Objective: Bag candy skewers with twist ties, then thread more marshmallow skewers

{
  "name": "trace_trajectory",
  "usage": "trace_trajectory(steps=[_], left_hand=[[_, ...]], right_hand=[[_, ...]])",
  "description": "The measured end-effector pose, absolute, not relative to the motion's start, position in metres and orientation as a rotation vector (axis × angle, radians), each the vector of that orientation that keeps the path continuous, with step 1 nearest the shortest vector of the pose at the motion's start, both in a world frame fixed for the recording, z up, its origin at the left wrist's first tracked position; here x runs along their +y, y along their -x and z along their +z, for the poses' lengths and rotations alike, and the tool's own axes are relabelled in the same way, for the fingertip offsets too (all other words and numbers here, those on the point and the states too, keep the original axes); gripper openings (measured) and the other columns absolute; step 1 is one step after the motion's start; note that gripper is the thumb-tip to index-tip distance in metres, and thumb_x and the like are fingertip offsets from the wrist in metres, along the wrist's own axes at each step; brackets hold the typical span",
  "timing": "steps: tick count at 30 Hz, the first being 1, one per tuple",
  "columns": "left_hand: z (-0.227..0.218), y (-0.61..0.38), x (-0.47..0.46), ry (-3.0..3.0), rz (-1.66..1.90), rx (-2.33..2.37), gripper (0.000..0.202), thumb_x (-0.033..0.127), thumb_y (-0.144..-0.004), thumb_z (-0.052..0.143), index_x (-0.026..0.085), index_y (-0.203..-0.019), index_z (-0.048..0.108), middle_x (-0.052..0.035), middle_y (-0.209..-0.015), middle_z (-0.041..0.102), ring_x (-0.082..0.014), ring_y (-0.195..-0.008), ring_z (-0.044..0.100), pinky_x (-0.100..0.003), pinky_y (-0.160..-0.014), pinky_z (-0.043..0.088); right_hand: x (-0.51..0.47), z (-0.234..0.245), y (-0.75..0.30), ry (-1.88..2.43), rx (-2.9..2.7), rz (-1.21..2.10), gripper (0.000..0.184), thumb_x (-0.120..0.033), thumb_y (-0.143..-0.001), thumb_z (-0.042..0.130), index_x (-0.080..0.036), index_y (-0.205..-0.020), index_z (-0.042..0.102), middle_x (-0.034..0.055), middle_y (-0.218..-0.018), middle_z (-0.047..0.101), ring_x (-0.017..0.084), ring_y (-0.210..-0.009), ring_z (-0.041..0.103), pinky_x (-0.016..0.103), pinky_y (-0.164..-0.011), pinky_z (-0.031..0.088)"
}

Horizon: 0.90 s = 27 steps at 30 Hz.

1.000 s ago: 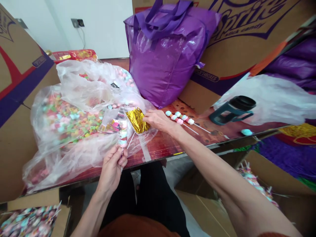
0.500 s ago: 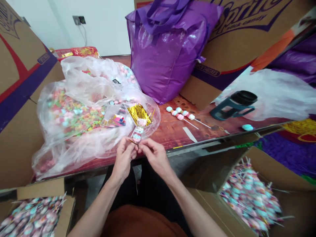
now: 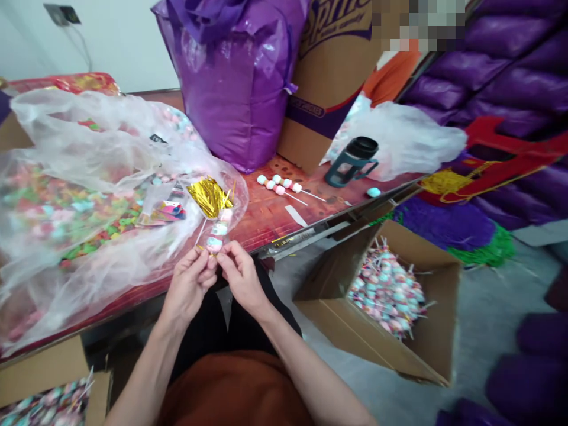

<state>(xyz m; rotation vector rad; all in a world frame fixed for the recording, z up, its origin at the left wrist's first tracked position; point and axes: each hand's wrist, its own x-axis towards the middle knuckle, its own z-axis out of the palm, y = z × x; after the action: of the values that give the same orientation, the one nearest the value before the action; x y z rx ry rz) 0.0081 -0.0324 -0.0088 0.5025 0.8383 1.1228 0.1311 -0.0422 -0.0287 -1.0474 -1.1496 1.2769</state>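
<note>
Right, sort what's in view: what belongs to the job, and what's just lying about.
Belongs, apparently:
held candy stick, in the fingers
gold strips, heaped just beyond
two loose candy sticks
boxed candy sticks

Probably just lying about:
mug
flat white strip
purple bag

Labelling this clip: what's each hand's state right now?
Left hand: closed, holding the wrapped marshmallow stick by its lower end.
Right hand: closed, pinching the gold twist tie at that end.

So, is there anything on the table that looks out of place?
One loose blue candy piece lies near the edge of the table, beside the mug. It looks odd because similar pieces sit on the candy sticks.
</note>
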Motion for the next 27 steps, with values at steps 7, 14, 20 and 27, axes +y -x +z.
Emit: trace_trajectory(steps=[7,14,20,27], left_hand=[[0.0,0.002,-0.041,-0.166,0.841,0.823,0.019,0.007,-0.088,0.06,0.015,-0.074,0.05,0.0086,-0.054,0.036,-0.0014,-0.04,0.026,-0.009,-0.035,0.017],[-0.017,-0.017,-0.053,-0.773,1.194,1.096,0.033,0.038,-0.073,0.085,0.014,-0.091,0.071,0.0034,-0.06,0.056,-0.0022,-0.045,0.036,-0.013,-0.042,0.028],[-0.017,-0.011,-0.048,-0.761,1.288,1.168,0.033,0.031,-0.063,0.091,0.012,-0.086,0.077,0.0025,-0.058,0.056,-0.0029,-0.047,0.039,-0.015,-0.043,0.03],[-0.003,-0.01,-0.033,-0.383,1.157,1.026,0.033,0.015,-0.054,0.094,0.007,-0.073,0.068,0.0044,-0.058,0.055,0.0024,-0.04,0.033,-0.009,-0.035,0.028]], right_hand=[[-0.04,-0.018,-0.154,0.86,-1.343,1.447,0.024,-0.042,-0.092,0.057,-0.023,-0.082,0.046,-0.0039,-0.075,0.044,0.012,-0.065,0.042,0.023,-0.059,0.038],[-0.044,-0.021,-0.151,1.134,-1.553,1.01,0.012,-0.025,-0.093,0.043,-0.025,-0.082,0.037,-0.0025,-0.076,0.051,0.015,-0.07,0.048,0.028,-0.069,0.04],[-0.046,-0.018,-0.149,1.134,-1.559,1.028,0.016,-0.027,-0.097,0.045,-0.023,-0.082,0.049,-0.0026,-0.075,0.055,0.014,-0.069,0.053,0.026,-0.068,0.043],[-0.041,-0.027,-0.152,1.108,-1.939,0.184,0.032,-0.017,-0.104,0.041,-0.022,-0.116,0.07,0.0072,-0.107,0.071,0.016,-0.089,0.063,0.027,-0.081,0.048]])
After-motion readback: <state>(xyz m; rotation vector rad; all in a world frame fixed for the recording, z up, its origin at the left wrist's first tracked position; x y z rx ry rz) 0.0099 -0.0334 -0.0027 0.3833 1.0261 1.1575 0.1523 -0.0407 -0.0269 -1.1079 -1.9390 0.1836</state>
